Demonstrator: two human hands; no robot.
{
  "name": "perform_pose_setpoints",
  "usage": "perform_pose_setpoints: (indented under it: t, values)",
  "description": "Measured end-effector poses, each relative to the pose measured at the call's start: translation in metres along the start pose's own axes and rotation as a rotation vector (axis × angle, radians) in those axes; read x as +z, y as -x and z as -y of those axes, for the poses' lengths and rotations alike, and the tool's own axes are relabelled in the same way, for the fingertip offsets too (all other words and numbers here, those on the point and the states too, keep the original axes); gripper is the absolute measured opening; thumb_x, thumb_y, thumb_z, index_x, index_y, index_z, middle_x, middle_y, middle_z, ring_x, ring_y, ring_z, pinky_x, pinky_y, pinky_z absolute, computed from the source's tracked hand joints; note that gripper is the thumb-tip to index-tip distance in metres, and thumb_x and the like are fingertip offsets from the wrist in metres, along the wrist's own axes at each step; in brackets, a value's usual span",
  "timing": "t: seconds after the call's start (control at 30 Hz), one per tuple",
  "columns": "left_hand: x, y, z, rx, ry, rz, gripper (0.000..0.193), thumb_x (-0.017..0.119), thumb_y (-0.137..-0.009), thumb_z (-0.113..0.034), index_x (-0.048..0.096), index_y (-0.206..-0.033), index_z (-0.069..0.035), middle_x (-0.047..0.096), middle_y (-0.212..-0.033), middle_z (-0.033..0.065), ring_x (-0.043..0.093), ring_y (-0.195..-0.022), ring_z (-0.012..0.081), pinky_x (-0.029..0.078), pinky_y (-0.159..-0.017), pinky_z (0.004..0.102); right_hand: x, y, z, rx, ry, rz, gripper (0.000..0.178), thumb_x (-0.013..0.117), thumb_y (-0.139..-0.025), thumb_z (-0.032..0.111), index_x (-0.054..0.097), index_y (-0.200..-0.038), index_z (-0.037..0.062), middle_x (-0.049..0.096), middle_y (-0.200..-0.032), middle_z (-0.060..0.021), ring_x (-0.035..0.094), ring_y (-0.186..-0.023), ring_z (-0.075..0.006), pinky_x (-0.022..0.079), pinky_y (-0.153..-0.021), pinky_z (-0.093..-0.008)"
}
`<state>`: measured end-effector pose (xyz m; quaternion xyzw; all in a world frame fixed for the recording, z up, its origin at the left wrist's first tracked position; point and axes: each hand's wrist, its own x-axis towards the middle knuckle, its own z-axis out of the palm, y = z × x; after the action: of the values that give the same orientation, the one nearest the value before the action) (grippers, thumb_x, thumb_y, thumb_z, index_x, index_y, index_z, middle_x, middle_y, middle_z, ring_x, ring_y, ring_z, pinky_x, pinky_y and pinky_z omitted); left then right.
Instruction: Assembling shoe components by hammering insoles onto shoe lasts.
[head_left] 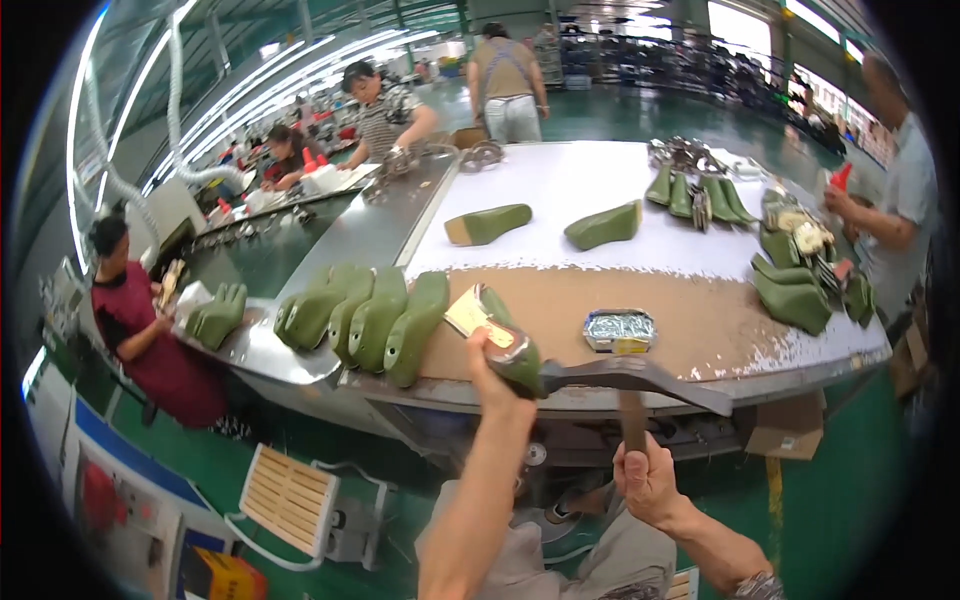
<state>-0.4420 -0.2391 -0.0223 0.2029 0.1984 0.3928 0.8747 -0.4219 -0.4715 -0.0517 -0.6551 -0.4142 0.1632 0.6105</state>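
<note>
Green shoe last (pixel 519 374) is gripped in the left hand (pixel 491 376) by the near edge of the table (pixel 700 320); I see the right hand (pixel 648 480) closed around a hammer (pixel 640 374), its dark head beside the last.

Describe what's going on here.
The person's left hand grips a green foot-shaped last with a pale piece on it. The right hand holds a brown-handled hammer, its dark curved metal head by the last; contact is unclear. Similar green lasts sit in a row to the left, and a silvery many-sided tray lies on the brown tabletop.
</note>
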Motion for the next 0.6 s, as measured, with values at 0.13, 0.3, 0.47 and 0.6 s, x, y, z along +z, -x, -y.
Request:
perform_pose_setpoints:
  t: [0.13,0.3,0.47,0.6]
  values:
    - [-0.004,0.005,-0.009,0.110,-0.048,0.102,0.038,0.057,-0.083,-0.039,0.052,-0.107,-0.010,0.055,-0.095,0.0022,0.056,-0.089,0.0144,0.048,-0.076,0.0301,-0.018,-0.004,0.026,0.033,-0.020,-0.066,0.048,0.049,-0.097,0.049,0.054,-0.093,0.0016,0.043,-0.056,0.0033,0.037,-0.049,-0.0037,0.030,-0.044,-0.0212]
    - [-0.004,0.001,-0.012,0.277,-0.257,0.187,0.047,0.056,-0.086,-0.036,0.047,-0.121,-0.005,0.052,-0.102,0.0030,0.054,-0.094,0.0133,0.045,-0.082,0.0294,-0.044,-0.021,0.070,-0.020,-0.190,-0.065,0.051,0.046,-0.096,0.053,0.053,-0.095,0.0017,0.045,-0.056,0.0028,0.037,-0.048,-0.0029,0.028,-0.042,-0.0208]
    - [-0.013,0.000,-0.013,0.388,-0.275,0.252,0.053,0.056,-0.088,-0.040,0.047,-0.125,-0.003,0.054,-0.110,0.0050,0.054,-0.103,0.0170,0.045,-0.090,0.0317,-0.026,-0.045,0.068,0.129,0.148,0.183,0.031,0.046,-0.101,0.030,0.055,-0.094,0.0010,0.047,-0.057,-0.0070,0.045,-0.052,-0.0149,0.039,-0.049,-0.0324]
    - [-0.021,0.002,-0.035,0.719,-0.795,0.117,0.072,0.069,-0.081,-0.030,0.039,-0.139,0.001,0.051,-0.118,0.0092,0.052,-0.111,0.0252,0.043,-0.095,0.0351,-0.046,-0.049,0.032,0.178,0.315,-0.064,0.029,0.049,-0.100,0.029,0.056,-0.096,0.0008,0.052,-0.061,-0.0138,0.051,-0.054,-0.0231,0.042,-0.052,-0.0363]
